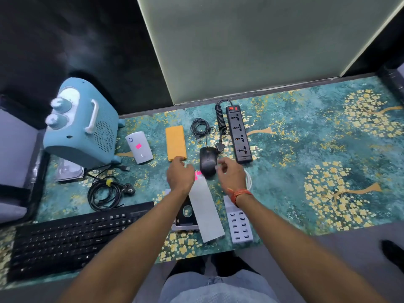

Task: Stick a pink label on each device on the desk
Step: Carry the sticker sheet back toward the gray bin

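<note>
Pink label [138, 146] sits on white device [139, 147], teal floral desk [328, 149].

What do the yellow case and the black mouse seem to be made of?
Yellow case: probably leatherette or textured plastic; its matte surface looks finely grained. Black mouse: most likely moulded plastic, smooth and satin, with a soft sheen on its curved back.

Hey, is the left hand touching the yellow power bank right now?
Touching. The head view shows the left hand with its fingertips overlapping the near edge of the yellow power bank, no gap visible.
</note>
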Tool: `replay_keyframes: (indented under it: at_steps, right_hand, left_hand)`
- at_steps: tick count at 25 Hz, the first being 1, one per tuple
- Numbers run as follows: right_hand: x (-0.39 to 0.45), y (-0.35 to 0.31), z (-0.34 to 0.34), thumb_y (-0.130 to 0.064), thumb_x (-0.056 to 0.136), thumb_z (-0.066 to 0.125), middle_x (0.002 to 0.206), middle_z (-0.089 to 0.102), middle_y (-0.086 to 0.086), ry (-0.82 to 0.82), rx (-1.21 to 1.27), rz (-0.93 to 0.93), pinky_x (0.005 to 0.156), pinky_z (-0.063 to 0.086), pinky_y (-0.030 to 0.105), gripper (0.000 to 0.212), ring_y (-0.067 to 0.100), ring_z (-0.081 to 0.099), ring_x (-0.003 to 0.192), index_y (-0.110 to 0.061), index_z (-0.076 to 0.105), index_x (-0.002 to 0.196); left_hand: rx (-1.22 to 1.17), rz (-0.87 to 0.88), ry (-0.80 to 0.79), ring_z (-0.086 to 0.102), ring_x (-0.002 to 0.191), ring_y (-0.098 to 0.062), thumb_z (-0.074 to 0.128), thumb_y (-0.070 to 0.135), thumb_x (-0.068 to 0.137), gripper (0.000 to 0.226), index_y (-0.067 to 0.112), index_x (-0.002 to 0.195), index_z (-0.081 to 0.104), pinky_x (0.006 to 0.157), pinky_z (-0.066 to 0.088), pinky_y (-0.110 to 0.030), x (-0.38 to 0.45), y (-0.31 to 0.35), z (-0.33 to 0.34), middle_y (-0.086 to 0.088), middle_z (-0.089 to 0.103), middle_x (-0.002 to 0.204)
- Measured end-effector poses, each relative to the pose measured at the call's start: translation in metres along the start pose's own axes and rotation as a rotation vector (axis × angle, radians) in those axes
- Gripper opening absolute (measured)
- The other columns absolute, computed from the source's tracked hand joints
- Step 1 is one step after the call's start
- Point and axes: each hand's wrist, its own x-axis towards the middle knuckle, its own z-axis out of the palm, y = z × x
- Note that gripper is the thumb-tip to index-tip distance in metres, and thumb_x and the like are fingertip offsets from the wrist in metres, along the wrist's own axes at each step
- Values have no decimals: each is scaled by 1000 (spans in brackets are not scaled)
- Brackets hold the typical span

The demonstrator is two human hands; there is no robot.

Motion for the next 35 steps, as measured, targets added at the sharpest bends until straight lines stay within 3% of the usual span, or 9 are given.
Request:
replay_keyframes:
  at_steps: [4,9,12,15,20,23,25,29,35]
  right_hand:
    - [-18,-8,29,-29,88,60,94,68,14,-292,-353,-64,76,52,39,22,33,61,91,-9,63,97]
    - [-18,-18,40,-33,86,61,103,65,16,-327,-495,-11,73,48,38,35,36,60,94,-9,52,109]
    - [-23,-17,44,-29,82,65,102,63,14,-347,-415,70,69,43,34,37,36,60,93,-11,49,109]
    - [-34,-17,43,-23,81,67,93,63,8,-273,-242,87,69,44,31,30,29,60,87,-14,51,106]
    - [-43,-38,42,-19,78,77,82,61,5,-253,320,230,70,50,35,42,20,60,75,-12,52,111]
    - [-58,-73,50,-10,81,73,86,63,11,-339,393,189,64,54,30,24,22,62,75,-6,58,99]
    - [-72,-101,63,-4,83,70,85,61,11,-300,414,103,58,52,22,15,17,58,72,-5,59,92]
    - [-112,-157,105,-7,83,71,81,64,5,-263,443,-5,62,47,25,8,17,58,73,-9,63,86]
    - [-180,-263,177,-12,84,71,83,65,5,-364,485,-122,61,48,21,8,13,58,71,-7,68,89]
  left_hand:
    - [282,-172,-119,54,113,-35,57,36,87,41,12,120,53,95,44,-45,2,-33,-21,-12,61,120]
    - [314,-147,-157,55,106,-30,60,33,85,35,15,115,54,86,30,-39,-5,-37,-19,-7,63,110]
    - [185,-163,-193,54,108,-28,66,26,84,38,19,119,54,87,25,-38,-8,-37,-16,-2,60,108]
    - [-37,-199,-102,58,104,-27,71,17,82,39,22,119,60,95,36,-37,-8,-40,-13,-4,65,110]
    - [-673,-284,-63,67,92,-29,71,5,81,38,17,116,61,74,58,-39,-6,-53,-41,-13,66,111]
    - [-927,-318,0,70,92,-30,70,4,82,38,13,118,62,71,59,-39,1,-68,-74,-15,69,109]
    - [-1021,-273,-19,70,89,-29,69,8,84,34,8,118,60,76,58,-41,2,-84,-102,-17,70,109]
    - [-1107,-135,-19,64,68,-20,63,13,91,14,9,104,61,56,54,-26,-17,-124,-183,-10,69,88]
    - [-1044,-52,262,66,64,-21,59,21,93,13,13,86,65,55,50,-26,-29,-201,-314,-10,71,81]
